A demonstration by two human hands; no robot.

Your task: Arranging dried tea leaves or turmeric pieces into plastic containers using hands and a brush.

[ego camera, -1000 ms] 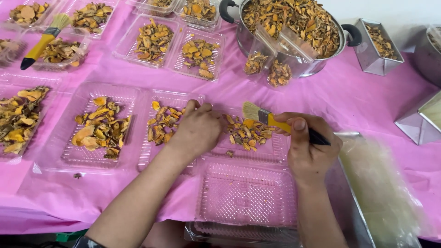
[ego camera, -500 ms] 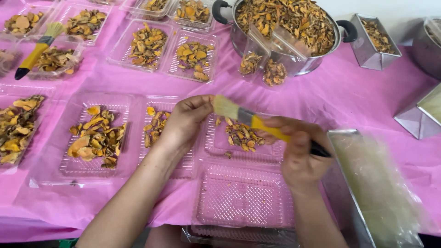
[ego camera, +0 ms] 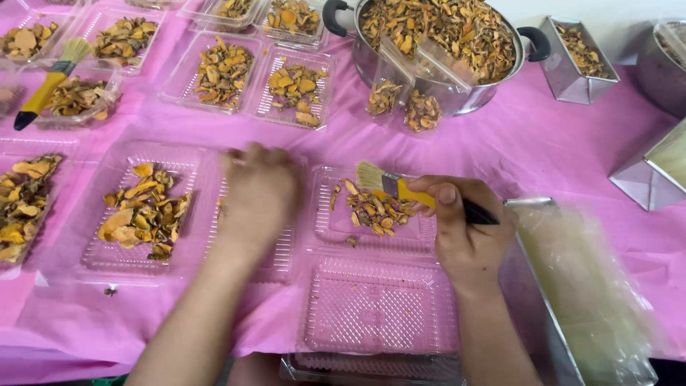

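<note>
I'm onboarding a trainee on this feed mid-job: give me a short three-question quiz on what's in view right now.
1. True or false: the right hand holds a yellow-handled brush with its bristles over a clear tray of dried slices.
2. What does the left hand rest on?
A. the steel pot
B. a clear tray
C. a second brush
3. Fill in: a second brush lies at the far ____ of the pink tablecloth.

Key:
1. True.
2. B: it covers a clear tray between two filled ones; whether it grips anything cannot be told.
3. left.
</note>
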